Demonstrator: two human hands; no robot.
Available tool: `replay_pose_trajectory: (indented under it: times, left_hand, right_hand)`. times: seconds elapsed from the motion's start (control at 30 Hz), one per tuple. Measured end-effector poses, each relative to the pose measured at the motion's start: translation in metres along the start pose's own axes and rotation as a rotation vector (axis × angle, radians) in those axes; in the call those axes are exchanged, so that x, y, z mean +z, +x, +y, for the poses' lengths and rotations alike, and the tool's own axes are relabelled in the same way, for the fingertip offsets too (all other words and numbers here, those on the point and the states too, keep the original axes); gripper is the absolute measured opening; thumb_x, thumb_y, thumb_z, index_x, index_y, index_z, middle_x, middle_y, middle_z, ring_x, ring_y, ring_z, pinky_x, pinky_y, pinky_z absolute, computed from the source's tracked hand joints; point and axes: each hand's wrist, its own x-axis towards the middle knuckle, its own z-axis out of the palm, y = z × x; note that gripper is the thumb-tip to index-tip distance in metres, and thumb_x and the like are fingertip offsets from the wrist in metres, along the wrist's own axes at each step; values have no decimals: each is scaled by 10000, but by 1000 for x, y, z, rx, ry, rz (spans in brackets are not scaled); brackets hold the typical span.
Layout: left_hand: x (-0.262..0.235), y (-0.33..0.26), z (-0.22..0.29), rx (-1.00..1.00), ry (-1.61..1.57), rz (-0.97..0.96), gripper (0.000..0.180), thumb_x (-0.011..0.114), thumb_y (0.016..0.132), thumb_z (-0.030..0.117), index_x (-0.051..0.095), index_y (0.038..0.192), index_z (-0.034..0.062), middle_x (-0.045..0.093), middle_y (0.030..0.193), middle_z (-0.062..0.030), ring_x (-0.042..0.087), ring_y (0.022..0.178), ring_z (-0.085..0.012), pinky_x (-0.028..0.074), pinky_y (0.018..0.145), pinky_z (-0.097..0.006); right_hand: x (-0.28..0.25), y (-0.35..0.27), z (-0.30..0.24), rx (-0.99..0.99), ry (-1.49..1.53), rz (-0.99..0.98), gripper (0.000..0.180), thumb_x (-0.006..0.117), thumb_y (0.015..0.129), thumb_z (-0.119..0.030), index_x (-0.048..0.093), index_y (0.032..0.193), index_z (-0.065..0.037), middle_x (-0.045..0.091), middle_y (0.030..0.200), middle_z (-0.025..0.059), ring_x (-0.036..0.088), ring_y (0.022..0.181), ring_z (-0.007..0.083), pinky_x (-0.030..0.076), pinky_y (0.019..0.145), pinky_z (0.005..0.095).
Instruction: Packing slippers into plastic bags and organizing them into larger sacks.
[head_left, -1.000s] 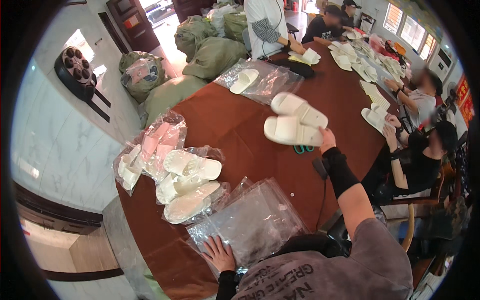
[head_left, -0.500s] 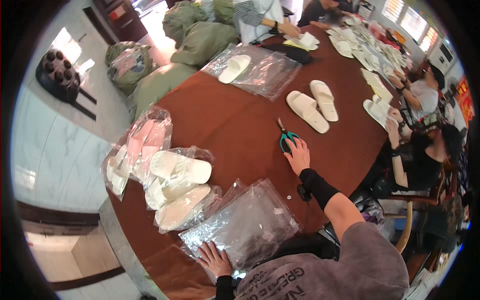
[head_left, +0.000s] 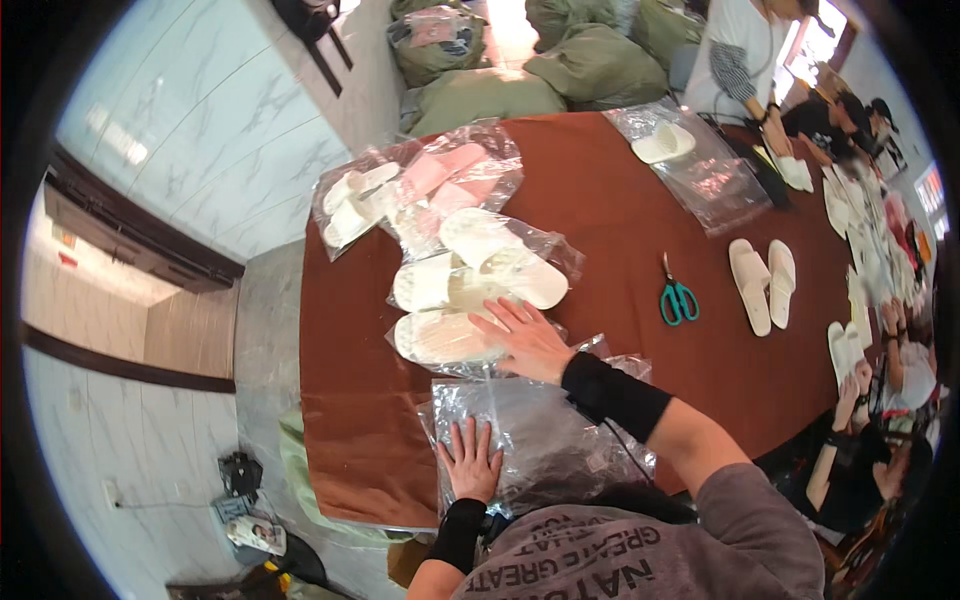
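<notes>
My left hand (head_left: 470,460) lies flat, fingers spread, on a stack of clear plastic bags (head_left: 540,425) at the near table edge. Just beyond it, my right hand (head_left: 527,343) is stretched over the nearest bagged white slipper (head_left: 435,338), fingers apart; whether it presses on the bag I cannot tell. Behind that slipper lies a bagged pair of white slippers (head_left: 535,280). Farther back are bagged pink slippers (head_left: 465,180) and another white pair in plastic (head_left: 355,205). Teal-handled scissors (head_left: 679,303) rest on the tablecloth to the right, touched by neither hand.
An unbagged pair of white slippers (head_left: 752,285) lies right of the scissors on the brown tablecloth (head_left: 620,270). At the far edge a single white slipper (head_left: 663,144) sits on clear plastic. Large green sacks (head_left: 600,65) stand behind the table. Co-workers handle slippers along the right side.
My right hand has left the scissors and moved leftward to the bagged slippers. The left hand stays on the plastic bags. The view has turned left.
</notes>
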Motion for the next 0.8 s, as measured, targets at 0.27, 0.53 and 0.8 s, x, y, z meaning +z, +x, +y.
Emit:
replay_pose_trajectory:
  times: [0.27,0.53,0.8]
  left_hand:
    - [9,-9,-5,38,-59,74,595,533,895,420,376,1430,213,231,1542,-51,156,1426,-334,96,1105,-618]
    - [16,-10,-12,47,-60,146,587,534,885,411,394,1421,216,260,1531,-56,159,1426,-338,83,1111,-619]
    - [13,-7,-5,71,-26,22,680,478,876,437,269,1482,209,127,1575,-45,71,1449,-327,30,1121,-602]
  right_hand:
    - [-39,30,14,422,297,199,206,482,933,-236,609,952,-75,659,856,137,649,790,295,488,681,384]
    - [-175,-21,-31,586,1009,-31,216,540,956,-174,621,979,25,622,925,7,534,837,68,448,744,239]
    - [-73,-101,-8,454,304,-330,215,592,877,-243,639,1018,-88,650,912,106,615,889,251,480,815,349]
